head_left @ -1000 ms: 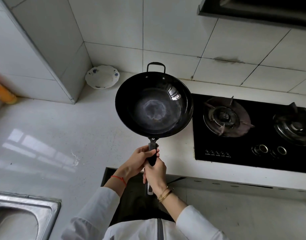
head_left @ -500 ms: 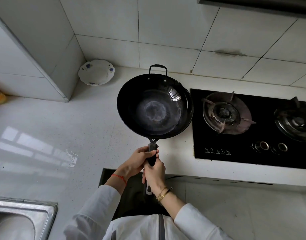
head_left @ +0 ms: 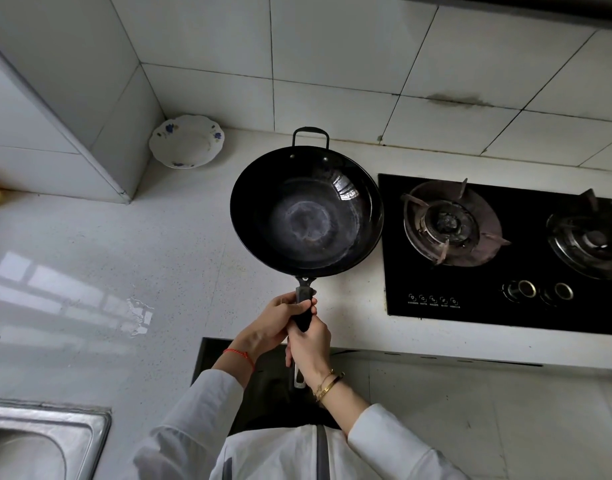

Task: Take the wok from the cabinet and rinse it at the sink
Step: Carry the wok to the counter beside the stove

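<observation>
A: Above the white speckled counter (head_left: 90, 237), the round black metal wok (head_left: 306, 216) is held by both hands (head_left: 290, 327), clamped on its handle.
B: Noted. Stove (head_left: 505, 251) may be clipped swinging toward the steel sink (head_left: 48, 434).

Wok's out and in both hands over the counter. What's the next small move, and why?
Probably swing the wok left toward the sink. Both the left hand and right hand grip its handle, it hangs beside the stove, and the sink lies at the lower left.
</observation>
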{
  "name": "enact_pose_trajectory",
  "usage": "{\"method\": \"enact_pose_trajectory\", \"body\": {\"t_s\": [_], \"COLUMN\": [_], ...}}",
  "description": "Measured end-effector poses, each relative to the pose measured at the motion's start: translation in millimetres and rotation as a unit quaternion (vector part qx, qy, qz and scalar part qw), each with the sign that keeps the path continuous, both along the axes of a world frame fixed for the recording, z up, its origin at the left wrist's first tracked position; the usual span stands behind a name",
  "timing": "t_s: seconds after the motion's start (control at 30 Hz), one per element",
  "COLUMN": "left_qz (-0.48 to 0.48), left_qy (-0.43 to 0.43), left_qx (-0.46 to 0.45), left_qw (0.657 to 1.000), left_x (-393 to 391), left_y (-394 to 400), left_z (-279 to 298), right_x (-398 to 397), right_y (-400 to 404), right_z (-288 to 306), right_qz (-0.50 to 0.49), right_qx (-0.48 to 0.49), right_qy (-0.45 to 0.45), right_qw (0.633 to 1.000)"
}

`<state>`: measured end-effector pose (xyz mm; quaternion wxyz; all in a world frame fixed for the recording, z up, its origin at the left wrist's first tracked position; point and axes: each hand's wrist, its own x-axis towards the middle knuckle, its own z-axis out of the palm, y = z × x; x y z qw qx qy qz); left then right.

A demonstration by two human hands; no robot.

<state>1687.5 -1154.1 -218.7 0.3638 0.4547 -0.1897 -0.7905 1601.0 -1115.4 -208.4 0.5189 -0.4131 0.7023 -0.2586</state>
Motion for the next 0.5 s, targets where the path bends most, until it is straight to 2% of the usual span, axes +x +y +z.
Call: {"method": "enact_pose_trajectory", "body": {"t_s": [0.5], "left_qz": [-0.001], "left_qy": [-0.020], "left_qx": [0.007], "left_qw": [1.000], "left_x": [-0.6], "left_y": [-2.7], "left_z": [-6.9], "right_x": [-1.3], "right_y": [-3.5], "right_z": [-8.3], "right_qz": [0.011], "right_qx": [0.014], "right_qy": [0.010], "right_qw": [1.000]}}
